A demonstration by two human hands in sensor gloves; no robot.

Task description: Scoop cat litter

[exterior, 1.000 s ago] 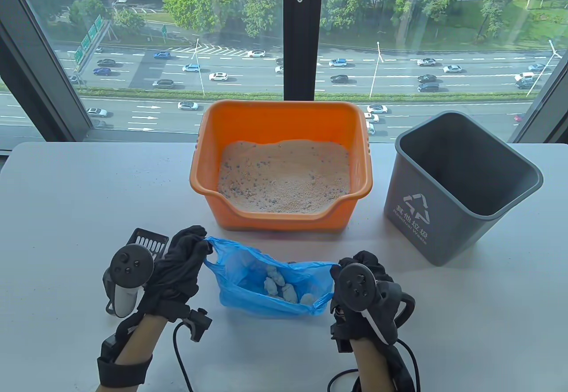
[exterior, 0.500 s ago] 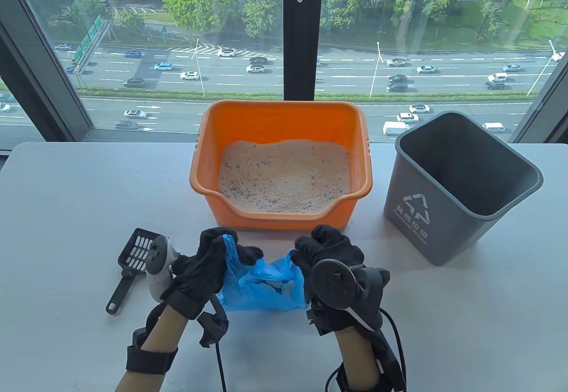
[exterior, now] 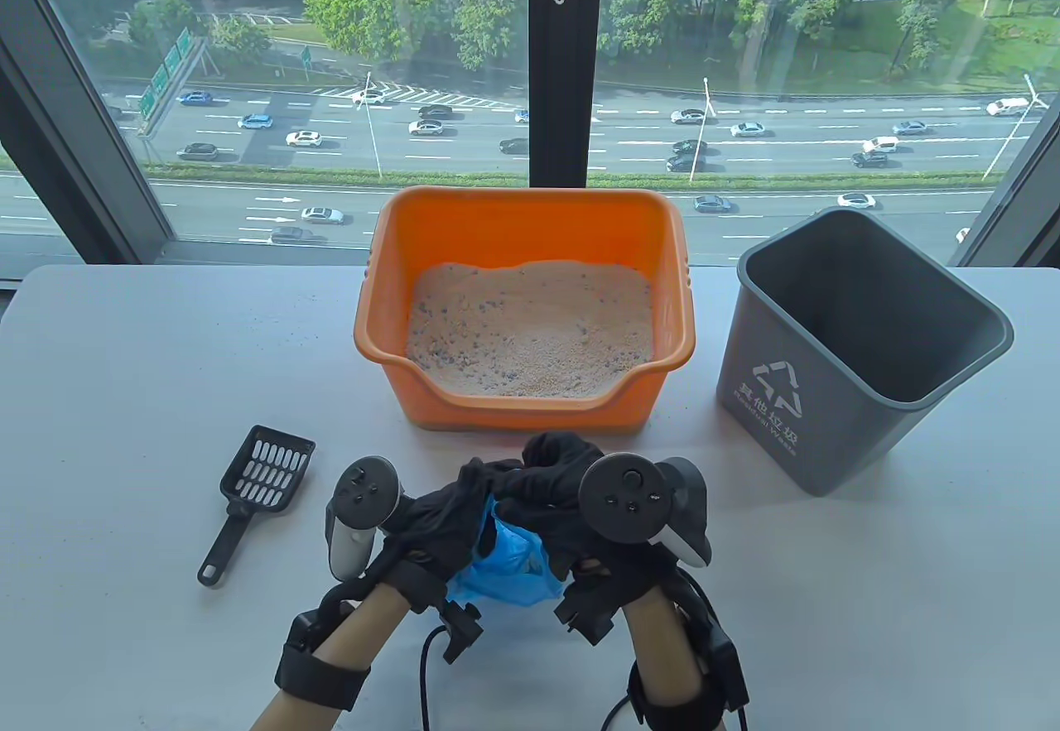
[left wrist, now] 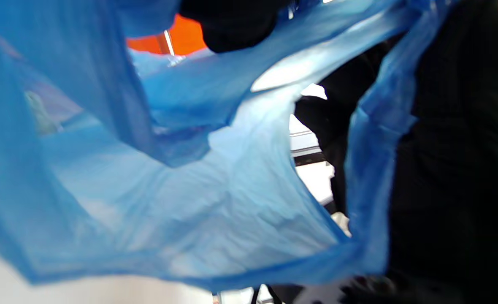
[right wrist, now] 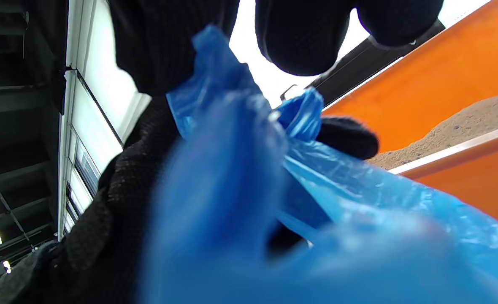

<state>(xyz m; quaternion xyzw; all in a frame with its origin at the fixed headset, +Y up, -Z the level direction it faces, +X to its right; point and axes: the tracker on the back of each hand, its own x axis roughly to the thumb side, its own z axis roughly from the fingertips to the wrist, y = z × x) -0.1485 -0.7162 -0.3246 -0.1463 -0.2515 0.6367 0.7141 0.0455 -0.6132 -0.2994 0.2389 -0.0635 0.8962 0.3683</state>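
Two gloved hands are seen brought together over the near edge of the desk (exterior: 124,367), in front of the orange litter box (exterior: 522,226). Between them a blue plastic bag (exterior: 507,561) is held: its upper part is gathered between the left hand (exterior: 439,520) and the right hand (exterior: 551,483), and its body hangs below, at or just above the desk surface; contact cannot be confirmed. In the right wrist view the film is seen bunched and pinched by the gloved fingers (right wrist: 304,38), so each grip is recorded as closed on the bag. The bag is judged to be thin, soft and light, with no stiffness of its own; any load inside is hidden at present, so its weight cannot be assessed from what is shown. The film is judged slippery against fabric gloves and liable to tear if pulled sharply. Hold is best taken at the gathered neck or handles, where the layers are bunched. The black slotted scoop (exterior: 261,483) is noted lying flat on the desk to the left, untouched, handle toward the near edge. The grey bin (exterior: 861,433) stands upright to the right, well apart from the hands. Litter (exterior: 530,329) is observed filling the box.
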